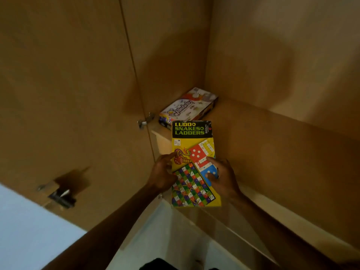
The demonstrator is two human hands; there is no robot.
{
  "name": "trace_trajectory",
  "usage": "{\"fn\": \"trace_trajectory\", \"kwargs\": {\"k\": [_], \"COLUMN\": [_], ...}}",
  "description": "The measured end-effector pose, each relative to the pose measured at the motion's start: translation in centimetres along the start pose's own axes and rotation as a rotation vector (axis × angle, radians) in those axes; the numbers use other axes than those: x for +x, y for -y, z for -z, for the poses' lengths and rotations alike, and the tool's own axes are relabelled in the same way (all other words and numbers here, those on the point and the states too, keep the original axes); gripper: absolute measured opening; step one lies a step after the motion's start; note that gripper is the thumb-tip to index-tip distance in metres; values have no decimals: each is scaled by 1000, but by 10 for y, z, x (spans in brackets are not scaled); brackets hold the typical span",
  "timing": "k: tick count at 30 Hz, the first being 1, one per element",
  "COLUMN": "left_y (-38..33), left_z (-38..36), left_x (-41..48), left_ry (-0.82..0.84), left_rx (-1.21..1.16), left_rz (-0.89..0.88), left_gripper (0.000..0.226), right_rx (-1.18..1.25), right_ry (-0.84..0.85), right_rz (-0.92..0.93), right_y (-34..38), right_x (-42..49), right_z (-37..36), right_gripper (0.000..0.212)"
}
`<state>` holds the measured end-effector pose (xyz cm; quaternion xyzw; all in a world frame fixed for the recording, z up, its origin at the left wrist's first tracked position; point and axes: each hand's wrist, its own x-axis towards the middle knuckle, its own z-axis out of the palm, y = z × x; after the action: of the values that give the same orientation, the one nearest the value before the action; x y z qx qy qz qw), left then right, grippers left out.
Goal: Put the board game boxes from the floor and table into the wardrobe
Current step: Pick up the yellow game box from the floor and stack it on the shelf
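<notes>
At the wardrobe shelf's front edge, a yellow game box is held in both hands.

Left hand (163, 172) and right hand (224, 176) clasp the yellow box (192, 145) by its long sides, thumbs on the lid, with its far end over the shelf (272, 143). Much of it overhangs the edge, so letting go now would likely tip it off. Pushed straight in, it could ram the other box (187, 108) lying in the back corner.

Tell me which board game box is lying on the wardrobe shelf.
The white box in the corner; the yellow Ludo box is held, not set down.
</notes>
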<state>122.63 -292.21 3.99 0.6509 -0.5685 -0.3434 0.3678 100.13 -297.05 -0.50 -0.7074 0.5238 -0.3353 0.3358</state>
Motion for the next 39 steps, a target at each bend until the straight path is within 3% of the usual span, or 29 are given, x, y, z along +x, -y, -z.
{"fn": "trace_trajectory", "kwargs": {"k": [10, 13, 17, 20, 25, 29, 30, 34, 39], "left_y": [-29, -40, -35, -32, -34, -18, -16, -14, -9], "left_z": [32, 42, 65, 73, 85, 91, 91, 87, 84], "left_x": [192, 228, 271, 286, 295, 287, 281, 262, 241], "left_ry": [84, 170, 465, 546, 314, 137, 99, 8, 24], "left_rx": [-106, -257, 17, 183, 391, 598, 623, 708, 683], "left_rz": [-67, 5, -121, -172, -301, -430, -446, -417, -334], "left_gripper": [64, 65, 89, 107, 76, 20, 16, 25, 52], "right_rx": [-15, 19, 51, 68, 84, 0, -40, -91, -127], "right_ry": [-106, -146, -171, -154, -41, 127, 125, 56, 57], "right_rz": [40, 51, 66, 61, 128, 172, 195, 206, 204], "right_y": [13, 16, 20, 13, 5, 16, 18, 23, 28], "right_x": [178, 212, 236, 244, 249, 250, 251, 255, 256], "right_z": [8, 10, 12, 9, 6, -4, -10, -27, -32], "right_gripper": [41, 37, 35, 36, 49, 48, 46, 40, 41]}}
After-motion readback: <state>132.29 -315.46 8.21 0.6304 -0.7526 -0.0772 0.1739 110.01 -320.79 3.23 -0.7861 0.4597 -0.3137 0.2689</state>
